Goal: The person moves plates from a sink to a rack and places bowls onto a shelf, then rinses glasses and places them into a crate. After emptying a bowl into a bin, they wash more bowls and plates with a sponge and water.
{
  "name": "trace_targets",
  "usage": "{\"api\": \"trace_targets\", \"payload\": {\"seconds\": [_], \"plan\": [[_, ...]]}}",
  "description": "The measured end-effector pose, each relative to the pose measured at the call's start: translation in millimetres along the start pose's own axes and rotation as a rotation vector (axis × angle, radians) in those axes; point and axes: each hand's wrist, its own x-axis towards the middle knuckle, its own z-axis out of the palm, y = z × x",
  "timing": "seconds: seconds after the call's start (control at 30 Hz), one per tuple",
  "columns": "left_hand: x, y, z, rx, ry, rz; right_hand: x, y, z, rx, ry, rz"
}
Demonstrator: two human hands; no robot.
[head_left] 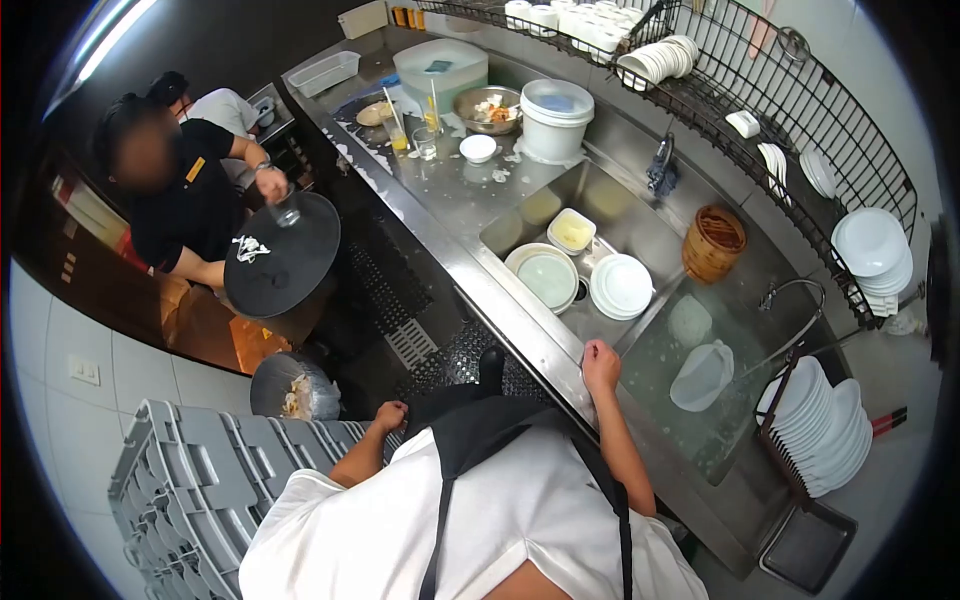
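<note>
Fingers loosely curled, gripping nothing visible: left hand (pixel 393 415) beside the black apron (pixel 480 430), right hand (pixel 600 366) at the near sink edge (pixel 535 345). Dishes (pixel 622 286) in the left basin, seemingly unfinished; racked plates (pixel 820 430) at far right, seemingly done.

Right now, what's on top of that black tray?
White scraps lie on the tray; a person's hand holds a glass at its edge. Anything under the scraps is covered.
</note>
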Motion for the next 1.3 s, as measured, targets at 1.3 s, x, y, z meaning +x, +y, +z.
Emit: {"api": "trace_targets", "payload": {"seconds": [1.3], "plan": [[230,236,-136,-0.221,0.654,0.379,4,-29,-3,-0.204,-0.146,0.006]]}}
